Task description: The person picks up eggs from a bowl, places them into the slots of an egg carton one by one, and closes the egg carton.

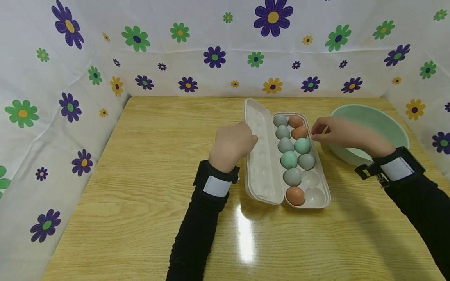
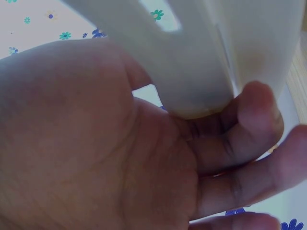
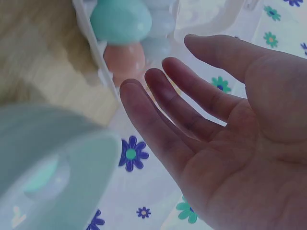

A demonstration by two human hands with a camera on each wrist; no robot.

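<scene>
An opened white egg carton [image 1: 328,195] lies lengthwise on the table, its lid [image 1: 263,160] raised on the left side. My left hand [image 1: 232,144] grips the lid's outer edge; the left wrist view shows its fingers [image 2: 259,103] curled against the white plastic. Grey, green and brown eggs [image 1: 289,160] fill most of the cups. Two cups at the near right end, one an empty cup [image 1: 315,196], hold nothing. Between the carton and a pale green bowl [image 1: 369,117], my right hand [image 1: 344,132] hovers with relaxed fingers, holding nothing.
The bowl stands close to the carton's right, and through the right wrist view a green and a greyish egg [image 3: 57,179] show inside it. Wooden tabletop [image 1: 147,187] stretches to the left and front. Flower-printed cloth [image 1: 225,35] hangs behind and at both sides.
</scene>
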